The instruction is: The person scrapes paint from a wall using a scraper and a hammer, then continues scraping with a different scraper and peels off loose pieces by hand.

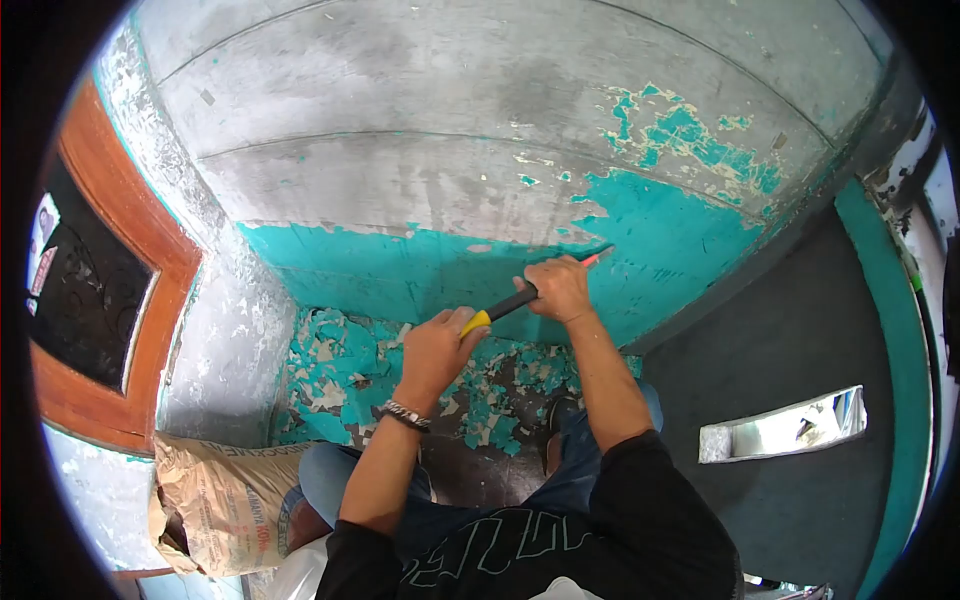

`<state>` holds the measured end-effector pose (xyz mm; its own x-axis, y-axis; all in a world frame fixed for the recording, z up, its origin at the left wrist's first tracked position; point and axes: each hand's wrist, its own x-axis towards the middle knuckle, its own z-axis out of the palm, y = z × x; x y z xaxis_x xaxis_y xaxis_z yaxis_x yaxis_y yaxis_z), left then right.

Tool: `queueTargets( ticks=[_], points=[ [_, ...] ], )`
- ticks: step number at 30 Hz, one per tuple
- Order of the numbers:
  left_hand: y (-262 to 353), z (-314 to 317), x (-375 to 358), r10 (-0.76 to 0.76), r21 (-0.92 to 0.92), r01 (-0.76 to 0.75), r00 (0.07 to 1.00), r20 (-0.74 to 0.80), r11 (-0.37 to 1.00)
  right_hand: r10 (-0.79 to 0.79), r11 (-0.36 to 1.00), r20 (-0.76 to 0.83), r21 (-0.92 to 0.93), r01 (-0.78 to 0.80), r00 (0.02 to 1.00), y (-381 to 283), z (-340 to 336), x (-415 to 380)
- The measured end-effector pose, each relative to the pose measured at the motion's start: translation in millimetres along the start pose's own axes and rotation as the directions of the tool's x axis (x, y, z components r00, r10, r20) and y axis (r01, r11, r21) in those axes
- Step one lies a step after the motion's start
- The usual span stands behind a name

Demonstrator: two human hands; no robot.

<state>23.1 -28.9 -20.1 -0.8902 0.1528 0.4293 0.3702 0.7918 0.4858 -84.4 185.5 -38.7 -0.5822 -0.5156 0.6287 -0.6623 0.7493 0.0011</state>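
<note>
— Grey concrete wall (400,150) fills most of the view, with turquoise paint left only along its lower band and in patches at the upper right. What is being held against it?

— A scraper with a black shaft, yellow grip end and reddish tip (530,293). It lies slanted across the turquoise paint band (400,275), tip up and to the right, touching the wall right at the ragged edge where bare grey begins.

— How do the hands sit on it?

— Both are wrapped tight around it. The right hand (558,288) grips the shaft nearer the tip, knuckles toward the wall. The left hand (437,350) is closed around the rear part, with the yellow end showing just above its fingers. A metal link bracelet (405,414) sits on the left wrist.

— And below the tool?

— A heap of turquoise and pale paint flakes (350,380) covers the floor at the foot of the wall, reaching in under the arms. The person's dark shoe (556,415) stands among them, blue jeans (590,470) and a black printed shirt (520,560) closer in.

— Further out?

— An orange-brown wooden window frame (150,300) on the left, a crumpled brown paper sack (220,505) at lower left near the knee, and a dark grey side wall with a narrow bright opening (785,425) on the right.
</note>
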Motion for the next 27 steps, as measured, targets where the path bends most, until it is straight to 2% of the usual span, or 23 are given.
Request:
queueTargets(
  ticks=[1,5,7,8,10,11,13,19,25,27],
  points=[
    [3,3,2,0.002,0.006,-0.002,1.0,0.018,1.0,0.045,0.998,0.038,-0.04,-0.043,0.998,4,0,-5],
    [5,-5,-1,0.054,-0.007,-0.054,0.999,0.007,0.999,0.054,0.998,0.052,-0.014,-0.053,0.997,1,-4,-4],
    [-5,-19,-7,0.118,0.012,-0.117,0.986,-0.115,0.993,0.022,0.998,-0.002,0.064,-0.022,1.0,-15,-2,5],
    [-9,-29,-10,0.125,0.019,-0.124,0.987,-0.099,0.992,0.038,0.997,-0.007,0.07,-0.037,0.999,-24,1,10],
    [-16,-48,-15,0.056,0.067,-0.049,0.993,-0.104,0.997,-0.046,0.978,-0.07,0.199,0.059,0.996,-38,9,23],
    [-20,-53,-18,0.065,0.076,-0.058,0.994,-0.091,0.995,-0.031,0.978,-0.078,0.204,0.046,0.996,-45,18,27],
    [-27,-61,-23,-0.02,0.113,0.03,0.995,-0.095,0.993,-0.061,0.958,-0.123,0.271,0.092,0.991,-54,35,37],
    [-47,-54,-27,0.001,0.157,0.025,0.986,-0.164,0.987,-0.109,0.947,-0.123,0.29,0.141,0.986,-58,54,48],
    [-41,-61,-14,-0.032,0.144,0.045,0.995,-0.095,0.989,-0.09,0.945,-0.176,0.297,0.14,0.98,-51,49,47],
    [-35,-61,-6,-0.041,0.151,0.05,0.997,-0.063,0.987,-0.058,0.953,-0.109,0.291,0.087,0.992,-46,46,43]
  ],
)
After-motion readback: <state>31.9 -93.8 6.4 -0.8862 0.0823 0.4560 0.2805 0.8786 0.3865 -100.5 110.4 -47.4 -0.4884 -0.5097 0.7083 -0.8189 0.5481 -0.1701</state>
